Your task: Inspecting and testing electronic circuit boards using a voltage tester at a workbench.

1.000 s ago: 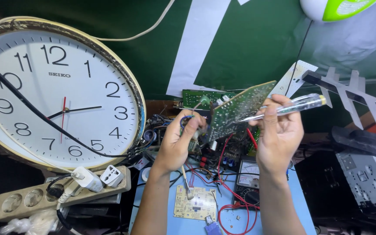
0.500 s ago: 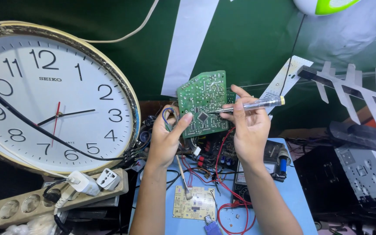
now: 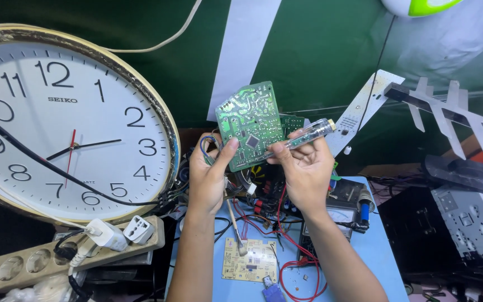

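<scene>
My left hand [image 3: 211, 179] holds a green circuit board [image 3: 251, 124] upright by its lower left edge, solder side facing me, with thin wires hanging near the thumb. My right hand [image 3: 304, 170] grips a clear-handled screwdriver [image 3: 303, 136], whose tip rests on the board near a small black chip. Both hands are raised above a blue worktable [image 3: 377, 258].
A large round wall clock [image 3: 57, 117] leans at the left, above a beige power strip [image 3: 62, 254] with white plugs. A small cream circuit board [image 3: 250, 261], red wires and a meter [image 3: 331, 221] lie on the table. Black equipment [image 3: 454, 229] stands at the right.
The green board has been turned from tilted flat to upright facing me and lifted higher. The screwdriver's tip has come onto the board's surface.
</scene>
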